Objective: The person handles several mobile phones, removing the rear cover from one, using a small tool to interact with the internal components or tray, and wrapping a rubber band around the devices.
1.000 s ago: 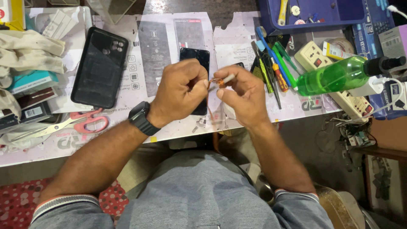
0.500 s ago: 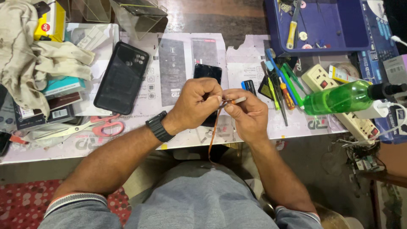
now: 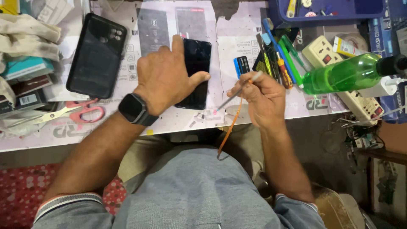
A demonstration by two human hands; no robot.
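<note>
Your left hand (image 3: 163, 80) lies flat on the black glossy smartphone (image 3: 196, 72), fingers (image 3: 178, 44) spread loose, thumb across its screen, pinning it to the tabletop (image 3: 127, 123). Your right hand (image 3: 260, 97) has its fingers closed round a thin metal tool with an orange cord (image 3: 235, 95), its tip pointing down-left to the tabletop just beside the phone's lower right corner. The cord hangs off the edge toward your lap. A black square smartwatch (image 3: 133, 109) sits on your left wrist.

The tabletop is covered with white printed paper sheets, cluttered. Left of the phone is a black phone back case (image 3: 96, 55), with red-handled scissors (image 3: 68, 113) below it. Right of your right hand are a small blue card (image 3: 241, 65), a row of coloured screwdrivers (image 3: 277, 59), a green plastic bottle lying on its side (image 3: 343, 76) and a white power strip (image 3: 339, 63). A blue tray (image 3: 330, 12) sits at the far edge. The floor below shows red patterned matting (image 3: 25, 186).
</note>
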